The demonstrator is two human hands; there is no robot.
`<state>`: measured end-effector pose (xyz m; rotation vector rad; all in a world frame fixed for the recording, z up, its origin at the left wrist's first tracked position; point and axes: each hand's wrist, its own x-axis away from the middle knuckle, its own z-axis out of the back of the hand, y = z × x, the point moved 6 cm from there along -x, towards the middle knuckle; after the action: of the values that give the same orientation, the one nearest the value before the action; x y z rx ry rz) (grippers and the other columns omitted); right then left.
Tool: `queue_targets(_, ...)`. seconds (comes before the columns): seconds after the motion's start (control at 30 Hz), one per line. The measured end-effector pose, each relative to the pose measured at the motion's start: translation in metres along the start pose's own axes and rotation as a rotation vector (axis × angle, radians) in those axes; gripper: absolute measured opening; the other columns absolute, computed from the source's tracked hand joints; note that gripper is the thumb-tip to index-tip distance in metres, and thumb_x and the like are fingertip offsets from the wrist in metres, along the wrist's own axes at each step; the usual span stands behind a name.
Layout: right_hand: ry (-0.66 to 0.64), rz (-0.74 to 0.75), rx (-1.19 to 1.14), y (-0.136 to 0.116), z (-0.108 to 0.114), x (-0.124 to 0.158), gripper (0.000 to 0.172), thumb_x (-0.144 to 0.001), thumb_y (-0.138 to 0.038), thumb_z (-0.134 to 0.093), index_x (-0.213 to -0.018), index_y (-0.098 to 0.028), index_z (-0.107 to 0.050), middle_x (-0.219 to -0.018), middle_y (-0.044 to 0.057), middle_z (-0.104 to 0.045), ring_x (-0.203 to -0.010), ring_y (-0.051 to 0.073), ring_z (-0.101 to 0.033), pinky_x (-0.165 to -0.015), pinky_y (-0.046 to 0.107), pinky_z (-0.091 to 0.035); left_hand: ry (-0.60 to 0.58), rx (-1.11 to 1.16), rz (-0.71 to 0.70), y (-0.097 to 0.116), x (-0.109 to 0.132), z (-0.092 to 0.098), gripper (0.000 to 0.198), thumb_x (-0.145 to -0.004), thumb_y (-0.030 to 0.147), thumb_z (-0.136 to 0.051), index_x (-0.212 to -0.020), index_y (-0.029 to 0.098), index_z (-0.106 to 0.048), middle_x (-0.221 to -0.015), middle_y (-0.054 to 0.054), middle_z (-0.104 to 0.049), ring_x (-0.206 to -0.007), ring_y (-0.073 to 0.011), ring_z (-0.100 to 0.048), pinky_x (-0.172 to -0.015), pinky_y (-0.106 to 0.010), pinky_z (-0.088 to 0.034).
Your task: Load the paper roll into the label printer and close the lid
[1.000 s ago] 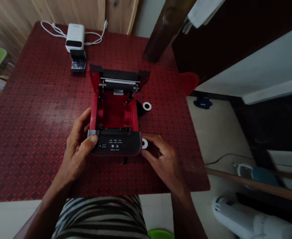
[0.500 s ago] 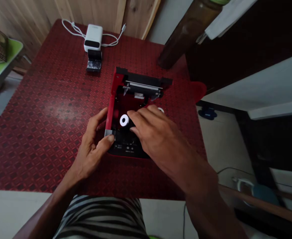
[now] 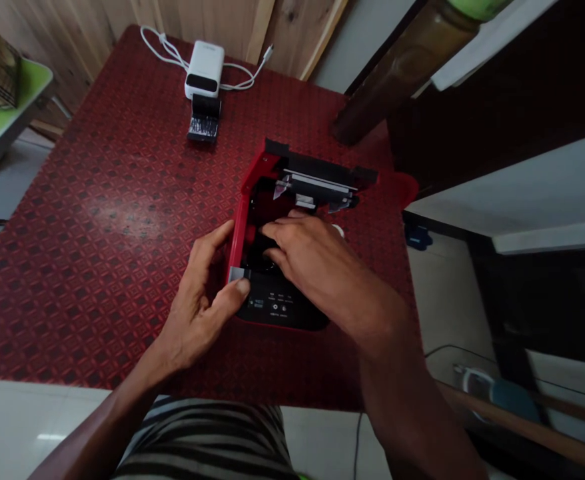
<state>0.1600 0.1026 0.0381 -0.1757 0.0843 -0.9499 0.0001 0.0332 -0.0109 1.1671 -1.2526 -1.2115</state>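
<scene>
The left hand (image 3: 197,303) clamps the near left corner of a boxy red-and-black plastic receipt printer (image 3: 237,233), its thumb on a small grey corner piece and its fingers curled against the outside of the red wall. The right hand (image 3: 312,257), apart from it, reaches into the open bay, fingers pressed down on something dark that they mostly hide, so I cannot tell what it is. A small white ring (image 3: 338,231) shows just beyond the right hand, beside the printer. The printer sits on a red diamond-patterned worktop (image 3: 97,220), with its black hinged lid and metal bar (image 3: 317,180) open at the far end. A knock to that lid could swing it onto the fingers, and the exposed metal parts could snag them; hard pressing could also tilt the printer, which only the left hand steadies. Behind the printer lie a rounded white box with a white cable (image 3: 204,69) and a black block flecked with white (image 3: 204,120). The black front panel (image 3: 272,303) carries tiny white labels and icons, too small to read, and no brand is legible.
</scene>
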Motion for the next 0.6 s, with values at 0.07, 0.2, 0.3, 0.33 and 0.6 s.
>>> queue_targets(0.07,0.012,0.006,-0.050,0.002,0.003,0.003,0.025,-0.109,-0.006,-0.066,-0.125,-0.019,-0.081,-0.123,0.011,-0.086,-0.124,0.032,-0.080,-0.113,0.050,-0.062,0.003,0.000,-0.003,0.000,0.000,0.000,0.070,-0.110,0.051,-0.073,-0.175,0.032,-0.055,-0.175,-0.011,-0.060,-0.167,-0.0396,-0.051,-0.143,-0.065,-0.034)
queue_targets(0.2,0.080,0.083,-0.212,0.002,0.025,0.015,0.044,-0.111,0.000,-0.055,-0.136,-0.023,-0.083,-0.134,0.007,-0.089,-0.126,0.025,-0.084,-0.116,0.045,-0.065,0.000,0.024,0.010,-0.001,0.001,0.002,0.069,-0.109,0.051,-0.076,-0.173,0.032,-0.057,-0.177,-0.011,-0.059,-0.170,-0.0394,-0.049,-0.144,-0.065,-0.034)
queue_targets(0.3,0.106,0.216,-0.280,-0.006,0.041,0.026,0.041,-0.110,0.000,-0.059,-0.131,-0.024,-0.084,-0.131,0.005,-0.091,-0.124,0.024,-0.084,-0.114,0.044,-0.068,-0.001,0.093,0.037,0.000,0.002,0.004,0.066,-0.108,0.054,-0.077,-0.168,0.030,-0.062,-0.176,-0.011,-0.062,-0.167,-0.0393,-0.055,-0.142,-0.063,-0.041)
queue_targets(0.33,0.125,0.238,-0.280,-0.008,0.044,0.028,0.037,-0.110,-0.001,-0.062,-0.129,-0.023,-0.085,-0.129,0.006,-0.091,-0.123,0.025,-0.084,-0.113,0.044,-0.068,0.009,0.108,0.045,0.002,0.001,0.005,0.064,-0.109,0.056,-0.077,-0.166,0.030,-0.064,-0.175,-0.011,-0.064,-0.165,-0.0393,-0.057,-0.140,-0.063,-0.044)
queue_targets(0.6,0.323,0.211,-0.162,-0.019,0.046,0.035,0.022,-0.109,-0.002,-0.070,-0.094,-0.016,-0.079,-0.094,0.008,-0.082,-0.089,0.025,-0.075,-0.089,0.041,-0.064,0.184,-0.088,-0.288,0.060,-0.059,0.010,0.041,-0.110,0.050,-0.074,-0.148,0.034,-0.076,-0.168,-0.005,-0.070,-0.162,-0.0324,-0.062,-0.136,-0.052,-0.052)
